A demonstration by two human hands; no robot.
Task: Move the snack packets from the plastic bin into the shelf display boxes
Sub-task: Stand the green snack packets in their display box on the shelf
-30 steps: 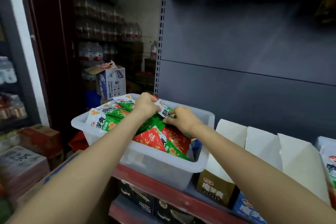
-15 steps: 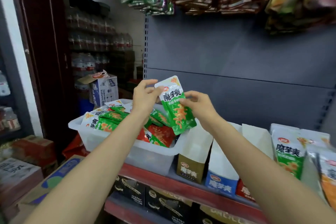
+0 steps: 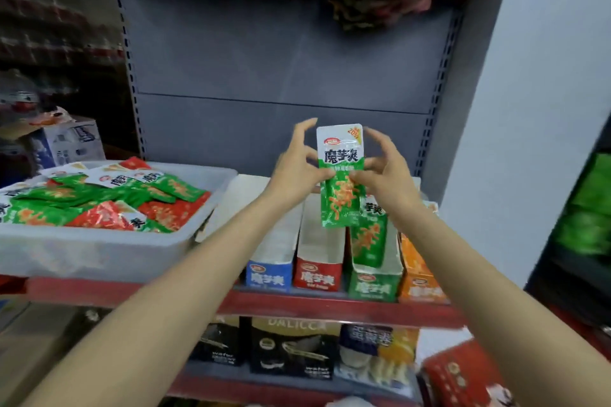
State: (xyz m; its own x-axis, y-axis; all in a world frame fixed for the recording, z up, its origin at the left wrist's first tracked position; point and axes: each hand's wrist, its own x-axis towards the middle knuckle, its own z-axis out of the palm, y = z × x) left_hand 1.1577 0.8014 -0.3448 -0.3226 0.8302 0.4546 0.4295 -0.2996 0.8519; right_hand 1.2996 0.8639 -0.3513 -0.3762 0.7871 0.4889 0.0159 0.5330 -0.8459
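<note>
Head view: green snack packet upright, long axis vertical, pinched at mid-height between left hand and right hand, other fingers spread. Directly above the row of display boxes, green display box just below and slightly right, nearer the right hand. Plastic bin well off left, still full of packets.

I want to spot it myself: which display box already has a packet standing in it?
Find the red shelf edge with a row of display boxes on it. The green-fronted box is second from the right, between red and orange ones; it alone shows a green packet standing inside.
</note>
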